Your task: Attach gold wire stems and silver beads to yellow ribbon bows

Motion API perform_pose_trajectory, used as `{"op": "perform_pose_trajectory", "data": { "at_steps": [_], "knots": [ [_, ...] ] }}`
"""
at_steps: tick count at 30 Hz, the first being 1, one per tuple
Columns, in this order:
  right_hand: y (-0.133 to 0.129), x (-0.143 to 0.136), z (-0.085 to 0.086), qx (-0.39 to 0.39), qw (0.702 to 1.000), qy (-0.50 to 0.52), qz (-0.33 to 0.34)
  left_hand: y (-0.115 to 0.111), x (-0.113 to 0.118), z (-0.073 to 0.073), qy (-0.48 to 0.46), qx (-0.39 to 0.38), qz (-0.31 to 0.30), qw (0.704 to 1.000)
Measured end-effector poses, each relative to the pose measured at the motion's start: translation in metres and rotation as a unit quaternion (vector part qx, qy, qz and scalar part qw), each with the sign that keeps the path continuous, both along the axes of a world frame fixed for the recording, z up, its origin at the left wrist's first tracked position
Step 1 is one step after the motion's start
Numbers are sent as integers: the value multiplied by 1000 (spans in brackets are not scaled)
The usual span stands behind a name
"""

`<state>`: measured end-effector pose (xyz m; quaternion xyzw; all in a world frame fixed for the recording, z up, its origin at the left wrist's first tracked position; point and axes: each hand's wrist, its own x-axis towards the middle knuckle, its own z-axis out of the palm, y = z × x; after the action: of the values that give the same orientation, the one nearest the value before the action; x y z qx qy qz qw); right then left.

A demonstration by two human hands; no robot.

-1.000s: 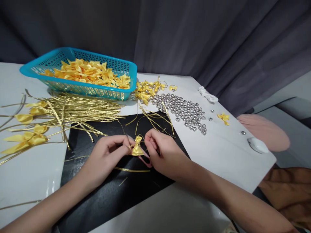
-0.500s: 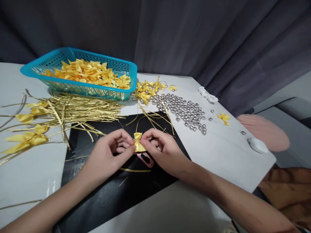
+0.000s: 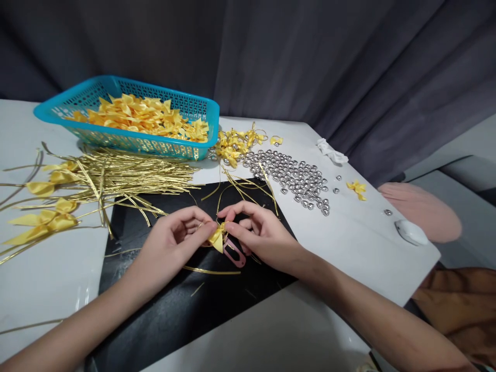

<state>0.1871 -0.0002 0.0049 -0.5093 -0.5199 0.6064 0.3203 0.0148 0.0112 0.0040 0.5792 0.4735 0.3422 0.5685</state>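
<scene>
Between my two hands is a yellow satin ribbon bow (image 3: 217,239), held over a black mat (image 3: 155,320). My left hand (image 3: 180,235) pinches its left side between thumb and forefinger. From the right, my right hand (image 3: 258,232) pinches the bow's upper edge, the fingertips of both hands almost meeting. One ribbon tail points down toward the mat. Just below my right fingers lies a pink-handled tool (image 3: 234,253), perhaps small snips; its upper part is hidden. The bow's knot and back are mostly covered by my fingers.
A blue basket (image 3: 211,121) of yellow bows stands behind a pile of gold twist ties (image 3: 135,173). Silver bell-like beads (image 3: 298,181) spread to the right, near tied bows (image 3: 232,144). More yellow bows (image 3: 42,222) lie at left. A white mouse-shaped object (image 3: 411,232) sits by the right edge.
The bow has been turned and folded between my fingers, so its tail now points down. My right fingers have shifted onto its upper edge, and more of the pink-handled tool shows.
</scene>
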Motion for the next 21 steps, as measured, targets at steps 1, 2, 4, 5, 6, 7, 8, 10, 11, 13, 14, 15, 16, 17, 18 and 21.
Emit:
{"op": "perform_pose_trajectory", "data": {
  "at_steps": [1,2,4,5,6,7,8,10,11,13,14,15,16,17,18,21],
  "knots": [
    [0,0,0,1,1000,11,-3,0,0,0,3,1,6,1000],
    [0,0,0,3,1000,21,-7,0,1,0,5,3,14,1000],
    [1,-1,1,8,999,34,-10,0,2,1,14,6,38,999],
    [1,-1,1,10,999,35,-8,0,2,1,17,8,49,999],
    [1,-2,2,11,999,33,-6,0,3,2,19,9,57,998],
    [1,-2,3,11,999,30,-8,0,3,2,19,13,62,998],
    [1,-3,3,12,999,26,-15,0,3,3,18,18,67,997],
    [2,-3,2,17,999,9,-36,-1,3,3,18,39,86,995],
    [2,-3,2,17,999,0,-44,-2,2,3,20,51,97,994],
    [2,-3,0,12,998,-9,-54,-6,-1,3,21,78,113,990],
    [2,-3,-1,4,998,-3,-56,-7,-2,2,21,90,109,990],
    [2,-3,-1,-6,998,8,-60,-9,-3,1,22,101,96,990],
    [2,-2,0,-17,997,23,-66,-10,-4,1,23,113,74,991],
    [2,-2,1,-27,996,39,-73,-12,-4,0,27,125,50,991],
    [2,-1,2,-37,994,53,-83,-12,-4,-1,34,139,25,989],
    [3,0,6,-52,988,76,-123,-14,-3,-3,65,206,-38,976]
  ]
}}
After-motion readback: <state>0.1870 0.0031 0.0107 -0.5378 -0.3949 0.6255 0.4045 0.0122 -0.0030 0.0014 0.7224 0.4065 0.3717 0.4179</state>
